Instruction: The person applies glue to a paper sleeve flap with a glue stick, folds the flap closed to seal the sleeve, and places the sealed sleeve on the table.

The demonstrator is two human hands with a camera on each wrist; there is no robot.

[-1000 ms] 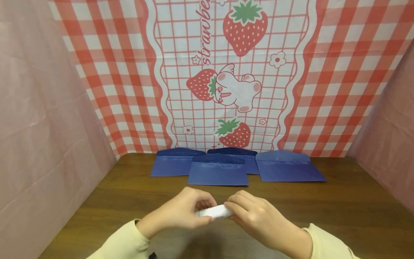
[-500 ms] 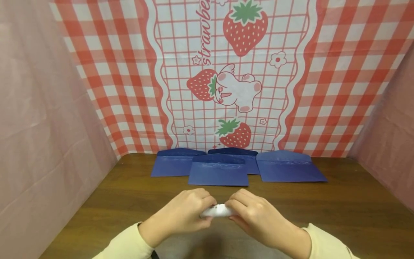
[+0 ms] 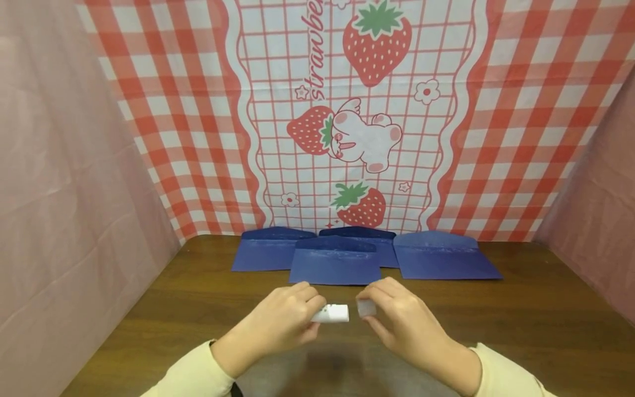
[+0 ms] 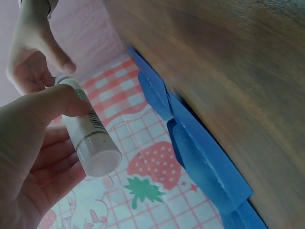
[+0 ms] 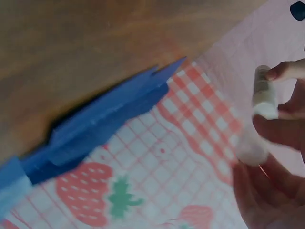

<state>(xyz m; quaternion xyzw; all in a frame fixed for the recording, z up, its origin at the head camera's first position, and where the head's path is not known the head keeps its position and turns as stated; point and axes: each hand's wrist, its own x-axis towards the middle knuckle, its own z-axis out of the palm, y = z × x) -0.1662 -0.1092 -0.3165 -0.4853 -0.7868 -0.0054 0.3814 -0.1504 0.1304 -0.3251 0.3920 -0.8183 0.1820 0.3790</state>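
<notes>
Over the near part of the table, my left hand grips a white glue stick by its printed tube. The stick lies roughly sideways, its bare end toward the right. Between thumb and fingers of my right hand is a whitish, see-through cap, a small gap away from the stick. In the left wrist view the base end of the glue stick faces the camera. The cap looks blurred in the right wrist view.
Several blue envelopes with raised flaps lie at the back of the brown wooden table, some overlapping. Behind them hangs a strawberry-print cloth. Pink cloth closes off both sides.
Both hands held the glue stick together at first, the left fingers shifting their hold. Now the cap is off, the right hand has drawn it to the right, and both hands are slightly higher.
</notes>
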